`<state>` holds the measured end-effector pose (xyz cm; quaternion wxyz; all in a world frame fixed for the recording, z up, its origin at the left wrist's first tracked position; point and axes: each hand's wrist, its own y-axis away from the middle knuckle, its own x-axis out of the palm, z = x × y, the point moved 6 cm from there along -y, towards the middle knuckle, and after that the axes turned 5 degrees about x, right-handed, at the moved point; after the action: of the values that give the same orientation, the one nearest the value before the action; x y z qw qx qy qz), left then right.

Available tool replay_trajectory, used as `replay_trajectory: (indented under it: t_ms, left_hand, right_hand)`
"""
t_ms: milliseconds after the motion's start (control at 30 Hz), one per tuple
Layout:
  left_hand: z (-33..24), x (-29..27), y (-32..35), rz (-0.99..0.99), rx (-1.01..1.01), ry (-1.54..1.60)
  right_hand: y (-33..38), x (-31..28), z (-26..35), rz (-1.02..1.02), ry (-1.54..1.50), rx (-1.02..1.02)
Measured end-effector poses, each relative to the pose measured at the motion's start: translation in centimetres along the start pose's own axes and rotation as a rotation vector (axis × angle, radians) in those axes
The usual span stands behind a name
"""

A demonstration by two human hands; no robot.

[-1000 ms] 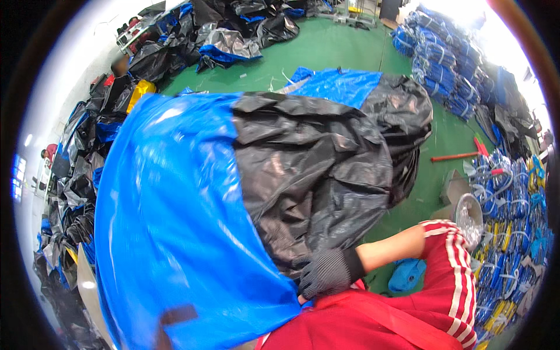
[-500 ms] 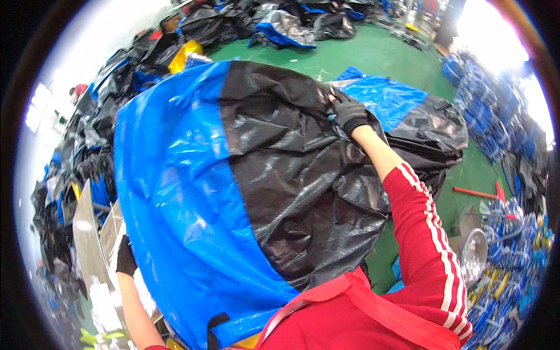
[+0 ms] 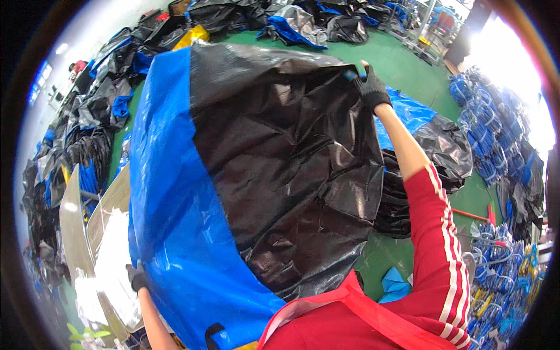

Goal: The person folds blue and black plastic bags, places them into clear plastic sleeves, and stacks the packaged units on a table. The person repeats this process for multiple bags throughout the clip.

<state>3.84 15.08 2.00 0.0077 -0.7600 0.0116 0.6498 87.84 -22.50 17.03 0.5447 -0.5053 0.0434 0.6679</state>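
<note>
A large tarpaulin, blue on its left part and black on the rest (image 3: 280, 169), is spread out in front of me, creased all over. My right hand (image 3: 372, 87), in a dark fingerless-style glove, grips its far right corner, with the arm stretched out. At the near left, my left hand (image 3: 138, 277), gloved in black, is closed at the blue edge; part of its fingers is hidden. A short black strap (image 3: 214, 335) is attached to the blue part close to my body.
Another folded blue and black tarpaulin (image 3: 446, 143) lies on the green floor (image 3: 402, 64) to the right. Bundled blue cords (image 3: 496, 256) are stacked at the right rim. Heaped tarpaulins (image 3: 105, 99) line the left and back. Curved pale panels (image 3: 73, 219) stand beside my left hand.
My right hand has moved farther out and to the right, drawing the black corner along. The tarpaulin now lies more stretched. My left hand sits slightly lower and farther right.
</note>
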Motion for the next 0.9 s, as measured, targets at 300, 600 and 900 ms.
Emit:
replay_trajectory:
  t_ms: [300,600,900]
  left_hand:
    - [-39.4,2.1,18.0,-0.036,1.406,0.078]
    - [-42.4,7.4,16.7,-0.05,1.34,-0.047]
    - [-33.4,0.2,13.9,-0.189,1.181,0.1]
  right_hand:
    - [15.5,2.0,3.1,0.551,0.186,-0.126]
    - [6.7,2.9,6.2,0.498,0.38,-0.065]
    - [-3.1,21.6,32.9,0.729,0.064,-0.471]
